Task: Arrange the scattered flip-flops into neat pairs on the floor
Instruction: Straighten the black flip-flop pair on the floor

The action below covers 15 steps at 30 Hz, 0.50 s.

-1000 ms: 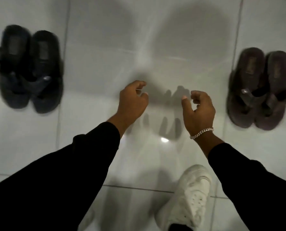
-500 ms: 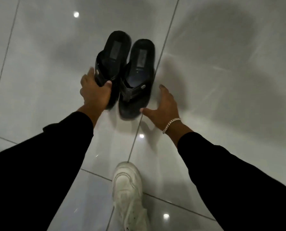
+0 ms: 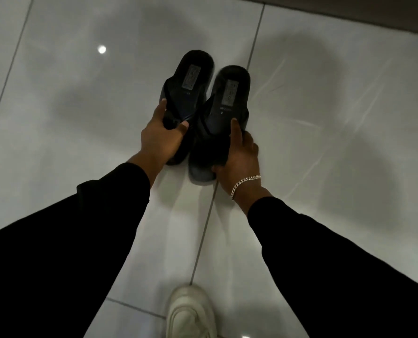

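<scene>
Now, left hand (image 3: 159, 136): left flip-flop (image 3: 188, 93) is gripped at its strap;
Right hand (image 3: 238, 152): right flip-flop (image 3: 224, 113) is clasped;
Pair: held side by side, seemingly touching, over the tiled floor (image 3: 325, 118)

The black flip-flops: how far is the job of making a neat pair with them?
Done: the left flip-flop and the right flip-flop already lie side by side, pointing the same way. In hand: the left hand grips one and the right hand grips the other, near their front ends. Left: set them level on the tile floor and let go. No other pair is in view now.
</scene>
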Each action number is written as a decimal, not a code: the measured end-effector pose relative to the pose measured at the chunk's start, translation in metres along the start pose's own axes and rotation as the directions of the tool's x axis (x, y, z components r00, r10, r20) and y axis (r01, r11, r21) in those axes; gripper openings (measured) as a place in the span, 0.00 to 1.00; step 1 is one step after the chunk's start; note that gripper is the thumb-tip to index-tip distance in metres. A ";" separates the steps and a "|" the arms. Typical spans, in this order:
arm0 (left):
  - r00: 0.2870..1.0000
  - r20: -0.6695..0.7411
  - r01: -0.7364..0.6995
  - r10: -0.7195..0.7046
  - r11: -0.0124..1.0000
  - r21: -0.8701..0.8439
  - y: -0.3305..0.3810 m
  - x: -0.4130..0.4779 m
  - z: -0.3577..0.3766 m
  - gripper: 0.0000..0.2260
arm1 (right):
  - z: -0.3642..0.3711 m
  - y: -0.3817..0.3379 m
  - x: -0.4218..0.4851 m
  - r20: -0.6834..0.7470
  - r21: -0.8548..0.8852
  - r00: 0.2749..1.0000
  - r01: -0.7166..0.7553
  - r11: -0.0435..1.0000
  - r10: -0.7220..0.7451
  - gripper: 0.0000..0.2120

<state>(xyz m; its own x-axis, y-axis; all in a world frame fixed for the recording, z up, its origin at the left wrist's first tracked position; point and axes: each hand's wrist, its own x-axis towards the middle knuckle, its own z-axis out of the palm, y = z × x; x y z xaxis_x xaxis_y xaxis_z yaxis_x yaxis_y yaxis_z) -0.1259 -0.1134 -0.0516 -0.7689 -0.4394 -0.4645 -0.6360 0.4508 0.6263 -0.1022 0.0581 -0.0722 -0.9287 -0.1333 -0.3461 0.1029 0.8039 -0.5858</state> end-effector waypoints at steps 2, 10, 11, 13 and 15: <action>1.000 0.015 -0.008 0.008 1.000 0.014 0.006 0.012 0.000 0.30 | -0.003 -0.003 0.014 0.006 0.038 1.000 -0.010 0.999 0.010 0.50; 0.998 0.068 -0.015 0.011 0.998 0.054 0.010 0.033 -0.014 0.30 | -0.007 -0.009 0.042 0.079 0.097 0.997 -0.033 0.995 0.026 0.51; 0.997 0.078 -0.011 0.006 0.998 0.056 0.011 0.030 -0.014 0.30 | -0.009 -0.007 0.040 0.084 0.126 0.996 -0.023 0.992 0.013 0.50; 0.999 0.047 -0.030 0.026 0.995 0.095 0.015 0.018 -0.010 0.28 | -0.017 0.000 0.033 0.083 0.215 0.996 -0.007 0.977 -0.011 0.49; 0.987 -0.072 -0.129 0.145 0.973 0.193 0.025 0.000 0.000 0.23 | -0.032 0.015 0.018 0.057 0.297 0.998 -0.001 0.955 -0.017 0.46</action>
<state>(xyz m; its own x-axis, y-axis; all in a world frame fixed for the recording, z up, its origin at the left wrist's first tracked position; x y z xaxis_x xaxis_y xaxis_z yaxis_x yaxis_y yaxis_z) -0.1415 -0.1021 -0.0365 -0.8462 -0.4241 -0.3226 -0.5323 0.6452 0.5480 -0.1292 0.0859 -0.0639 -0.9087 -0.1793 -0.3771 0.2049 0.5956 -0.7767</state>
